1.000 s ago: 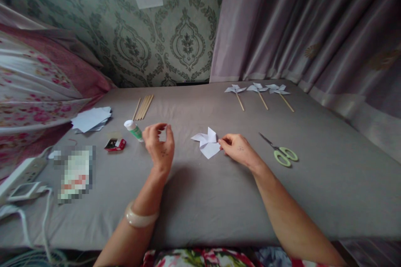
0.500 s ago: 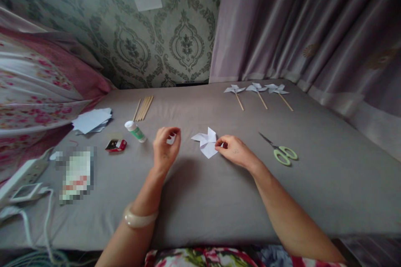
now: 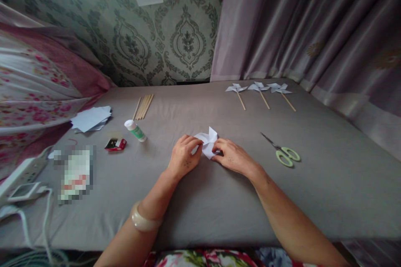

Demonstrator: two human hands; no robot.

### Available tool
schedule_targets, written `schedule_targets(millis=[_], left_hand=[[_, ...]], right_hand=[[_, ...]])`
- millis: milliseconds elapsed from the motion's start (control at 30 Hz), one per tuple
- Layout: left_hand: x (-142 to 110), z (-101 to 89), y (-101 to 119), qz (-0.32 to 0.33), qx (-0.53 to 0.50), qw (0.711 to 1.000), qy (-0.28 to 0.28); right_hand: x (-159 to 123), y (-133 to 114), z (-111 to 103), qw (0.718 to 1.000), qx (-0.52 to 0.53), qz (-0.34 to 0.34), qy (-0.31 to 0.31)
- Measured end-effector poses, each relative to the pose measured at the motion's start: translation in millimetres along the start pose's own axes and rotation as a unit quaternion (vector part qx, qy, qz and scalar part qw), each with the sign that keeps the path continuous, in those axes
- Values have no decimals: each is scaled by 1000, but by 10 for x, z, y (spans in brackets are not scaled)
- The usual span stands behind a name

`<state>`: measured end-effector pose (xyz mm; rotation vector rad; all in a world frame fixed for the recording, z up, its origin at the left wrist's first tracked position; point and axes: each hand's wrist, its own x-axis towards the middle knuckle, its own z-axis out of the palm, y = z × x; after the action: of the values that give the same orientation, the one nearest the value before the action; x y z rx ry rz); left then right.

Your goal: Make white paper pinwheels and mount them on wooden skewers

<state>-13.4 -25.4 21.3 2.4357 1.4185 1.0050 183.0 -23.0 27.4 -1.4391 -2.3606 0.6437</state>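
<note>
A white paper pinwheel point(image 3: 211, 136) without a stick is on the grey cloth between my hands. My left hand point(image 3: 185, 156) pinches its left blade between thumb and fingers. On the opposite side, my right hand point(image 3: 233, 155) has its thumb and fingers closed on the right edge. Parts of both side blades are hidden behind the fingers. The top blade points away from me.
Green-handled scissors point(image 3: 283, 155) lie right of my right hand. A glue stick point(image 3: 135, 130), a small red box point(image 3: 115, 144), wooden sticks point(image 3: 145, 107) and white paper sheets point(image 3: 92, 119) are at left. Three stick-mounted pinwheels point(image 3: 259, 87) lie at the back right.
My left hand has moved right, from beside the glue stick to the pinwheel's left blade, and has taken hold there. My right hand has slid slightly inward along the paper.
</note>
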Motion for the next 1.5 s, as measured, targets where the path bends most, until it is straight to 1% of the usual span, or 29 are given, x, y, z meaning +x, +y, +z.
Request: schedule_targets(millis=[67, 100, 133, 167, 200, 233, 333, 367, 400, 433, 467, 500, 533, 567, 633, 667, 733, 800, 867, 933, 1067, 1167, 1267, 1333, 1400, 1500], left_hand=[[13, -68, -41, -75, 17, 991, 112], [17, -100, -67, -102, 25, 983, 151], [19, -126, -92, -117, 28, 977, 175], [19, -142, -111, -121, 26, 975, 185], [17, -146, -122, -115, 18, 977, 179], [13, -138, -122, -101, 7, 982, 157], [8, -67, -66, -30, -37, 998, 41], [9, -44, -40, -11, -46, 999, 12], [13, -31, -20, -6, -47, 999, 9], [17, -32, -12, -19, -40, 998, 35], [21, -52, -20, -49, -24, 995, 87], [24, -89, -47, -91, -4, 983, 159], [24, -143, -95, -140, 19, 960, 240], [22, -210, -164, -185, 40, 930, 316], [5, -357, -344, -247, 66, 864, 434], [-8, -424, -445, -272, 74, 834, 474], [-40, -523, -640, -320, 81, 793, 512], [-69, -558, -795, -372, 87, 770, 511], [-87, -535, -891, -410, 96, 767, 484], [-92, -485, -935, -426, 105, 779, 448], [-97, -422, -949, -420, 112, 810, 393], [-112, -443, -973, -421, 105, 827, 358], [-122, -485, -998, -421, 116, 835, 336], [-111, -509, -976, -414, 123, 839, 331], [-81, -517, -895, -401, 109, 847, 330], [-9, -459, -646, -342, 24, 881, 327]], right_hand=[[1, -2, -13, 1000, 4, 0, -3], [1, -2, -16, 1000, 6, -1, -4], [3, -1, -17, 1000, 6, -2, -6], [5, 0, -14, 1000, 5, -2, -7], [7, 2, -10, 1000, 3, -3, -7], [11, 5, -4, 1000, 1, -3, -6], [20, 14, 6, 1000, 0, -7, -3], [21, 16, 4, 1000, 3, -10, -3], [20, 16, -2, 1000, 6, -12, -4], [18, 15, -12, 1000, 9, -14, -5], [15, 12, -25, 1000, 11, -14, -5], [12, 9, -40, 1000, 13, -11, -5], [9, 5, -56, 1000, 14, -3, -4], [8, 4, -71, 1000, 18, 9, 1], [14, 10, -91, 998, 32, 42, 25], [20, 19, -95, 996, 43, 60, 45], [40, 49, -89, 990, 70, 85, 89], [62, 86, -70, 982, 100, 96, 125], [82, 117, -44, 977, 125, 97, 146], [95, 134, -17, 974, 139, 95, 154], [106, 133, 15, 971, 153, 98, 156], [115, 133, 24, 967, 169, 101, 164], [126, 148, 34, 958, 198, 102, 182], [135, 161, 46, 949, 224, 101, 198], [146, 165, 60, 939, 249, 102, 216], [162, 131, 76, 924, 295, 98, 224]])
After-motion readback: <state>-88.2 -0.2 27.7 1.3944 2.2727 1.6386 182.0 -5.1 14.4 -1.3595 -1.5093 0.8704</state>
